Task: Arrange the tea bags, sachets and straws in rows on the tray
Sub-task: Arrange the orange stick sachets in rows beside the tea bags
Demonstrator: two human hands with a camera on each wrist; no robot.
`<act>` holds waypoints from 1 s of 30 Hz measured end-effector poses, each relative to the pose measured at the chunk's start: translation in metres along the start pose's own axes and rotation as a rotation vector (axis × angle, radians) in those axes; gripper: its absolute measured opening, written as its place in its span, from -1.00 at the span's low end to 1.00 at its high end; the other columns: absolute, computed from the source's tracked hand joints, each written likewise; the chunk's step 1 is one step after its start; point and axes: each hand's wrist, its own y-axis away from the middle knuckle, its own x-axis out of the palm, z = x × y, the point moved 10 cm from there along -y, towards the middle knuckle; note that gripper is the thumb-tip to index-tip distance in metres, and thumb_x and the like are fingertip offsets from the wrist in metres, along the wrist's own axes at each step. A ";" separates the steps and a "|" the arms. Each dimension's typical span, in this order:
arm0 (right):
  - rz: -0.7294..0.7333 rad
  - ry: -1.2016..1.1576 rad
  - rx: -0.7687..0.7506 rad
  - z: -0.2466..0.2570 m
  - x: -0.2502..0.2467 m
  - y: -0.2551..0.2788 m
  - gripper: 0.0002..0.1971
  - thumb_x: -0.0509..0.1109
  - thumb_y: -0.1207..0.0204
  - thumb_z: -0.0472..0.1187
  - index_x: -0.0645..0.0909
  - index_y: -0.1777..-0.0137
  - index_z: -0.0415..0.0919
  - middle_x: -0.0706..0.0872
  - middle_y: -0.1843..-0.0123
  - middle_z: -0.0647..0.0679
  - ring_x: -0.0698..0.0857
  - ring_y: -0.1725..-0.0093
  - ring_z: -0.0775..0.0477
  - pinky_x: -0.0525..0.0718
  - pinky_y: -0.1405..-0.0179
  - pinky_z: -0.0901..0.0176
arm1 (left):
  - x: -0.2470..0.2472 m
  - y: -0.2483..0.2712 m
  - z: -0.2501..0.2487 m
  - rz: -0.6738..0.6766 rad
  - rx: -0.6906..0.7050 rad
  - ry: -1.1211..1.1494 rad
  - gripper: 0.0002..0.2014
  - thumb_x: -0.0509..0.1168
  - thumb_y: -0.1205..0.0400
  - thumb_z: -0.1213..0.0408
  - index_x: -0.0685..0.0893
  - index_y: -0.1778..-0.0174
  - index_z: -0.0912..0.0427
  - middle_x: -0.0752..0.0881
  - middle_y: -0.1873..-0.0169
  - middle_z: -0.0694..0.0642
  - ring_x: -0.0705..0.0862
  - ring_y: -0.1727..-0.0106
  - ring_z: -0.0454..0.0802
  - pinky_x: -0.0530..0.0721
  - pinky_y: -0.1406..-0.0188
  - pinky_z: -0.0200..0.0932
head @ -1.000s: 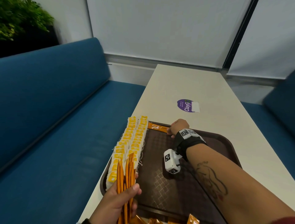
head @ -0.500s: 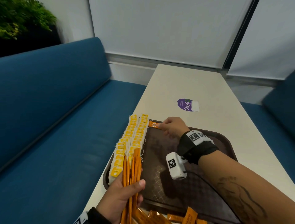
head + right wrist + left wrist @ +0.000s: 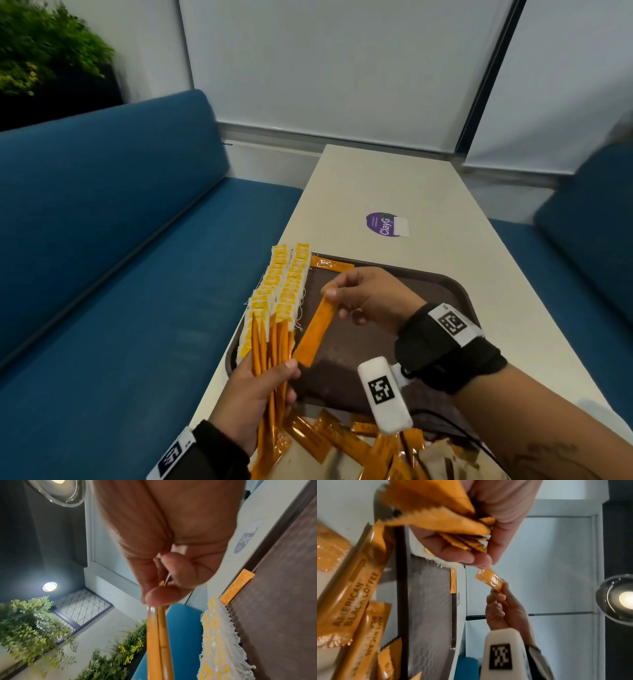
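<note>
Sachet row in progress. Right hand (image 3: pixel 371 296) pinching one orange coffee sachet (image 3: pixel 313 330) by its top end, aloft over the brown tray (image 3: pixel 455 291). Left hand (image 3: pixel 255 394) curled round a fanned sachet bundle (image 3: pixel 274 346) at the tray's near left corner. One placed sachet (image 3: pixel 331 265) lying along the far edge beside the two tea bag rows (image 3: pixel 279 291) on the left edge. Next, probably: lay the held sachet flat, parallel to that one, just beside it.
</note>
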 end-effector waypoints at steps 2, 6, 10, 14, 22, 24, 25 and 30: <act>-0.003 -0.058 -0.043 0.003 -0.005 0.008 -0.95 0.34 -0.57 -0.39 0.62 0.08 -0.29 0.72 0.39 -0.06 0.65 0.49 0.14 0.39 0.64 0.38 | -0.002 0.003 -0.001 -0.004 -0.012 0.075 -0.86 0.33 -0.56 0.34 0.60 -0.01 0.21 0.72 0.43 0.12 0.61 0.56 -0.05 0.59 0.66 -0.21; 0.044 -0.141 -0.138 0.013 -0.005 0.025 -0.75 0.27 -0.50 -0.61 0.64 0.26 -0.31 0.77 0.22 -0.18 0.77 0.32 0.03 0.54 0.59 0.33 | 0.008 0.007 -0.002 0.034 -0.077 0.225 -0.86 0.31 -0.57 0.28 0.63 -0.02 0.18 0.76 0.33 0.16 0.59 0.60 -0.09 0.59 0.70 -0.27; 0.077 -0.152 -0.298 0.021 -0.005 0.038 -0.72 0.32 -0.36 -0.59 0.71 0.43 -0.28 0.78 0.21 -0.15 0.75 0.31 -0.02 0.61 0.52 0.27 | 0.020 0.008 -0.011 0.080 -0.084 0.316 -0.74 0.37 -0.41 0.16 0.64 0.00 0.11 0.76 0.27 0.17 0.56 0.63 -0.13 0.58 0.70 -0.32; 0.167 -0.173 -0.398 0.025 0.002 0.048 -0.87 0.45 -0.28 -0.34 0.76 0.41 -0.14 0.77 0.23 -0.07 0.74 0.26 0.01 0.68 0.41 0.27 | 0.018 0.005 -0.014 0.032 -0.045 0.281 -0.73 0.42 -0.38 0.22 0.64 0.02 0.14 0.62 0.26 0.23 0.57 0.64 -0.11 0.58 0.71 -0.29; 0.132 -0.224 -0.324 0.015 -0.001 0.051 -0.83 0.41 -0.13 -0.34 0.76 0.27 -0.21 0.76 0.22 -0.12 0.71 0.25 0.00 0.70 0.39 0.21 | 0.009 -0.003 -0.019 -0.088 0.071 0.139 -0.87 0.39 -0.52 0.40 0.60 0.12 0.11 0.60 0.52 0.06 0.58 0.54 -0.08 0.57 0.63 -0.22; 0.049 -0.194 -0.276 0.009 -0.006 0.051 -0.74 0.46 -0.27 -0.48 0.69 0.06 -0.22 0.74 0.13 -0.12 0.73 0.22 0.02 0.71 0.41 0.20 | 0.007 -0.005 -0.020 -0.110 0.092 0.133 -0.85 0.40 -0.50 0.40 0.60 0.11 0.11 0.60 0.50 0.07 0.58 0.52 -0.07 0.57 0.60 -0.21; -0.002 -0.170 -0.244 0.004 -0.008 0.050 -0.71 0.45 -0.36 -0.53 0.64 -0.01 -0.20 0.73 0.11 -0.11 0.74 0.22 0.04 0.71 0.41 0.21 | 0.007 -0.006 -0.020 -0.116 0.095 0.138 -0.85 0.40 -0.50 0.40 0.60 0.10 0.11 0.60 0.50 0.07 0.58 0.52 -0.07 0.57 0.59 -0.20; -0.257 -0.380 -0.071 -0.022 -0.015 0.043 -0.75 0.43 -0.41 -0.53 0.55 -0.01 -0.27 0.65 0.23 -0.18 0.72 0.42 0.05 0.67 0.53 0.28 | 0.014 -0.007 -0.011 -0.080 0.073 0.106 -0.78 0.42 -0.49 0.42 0.60 -0.01 0.16 0.60 0.46 0.11 0.59 0.47 -0.03 0.57 0.50 -0.16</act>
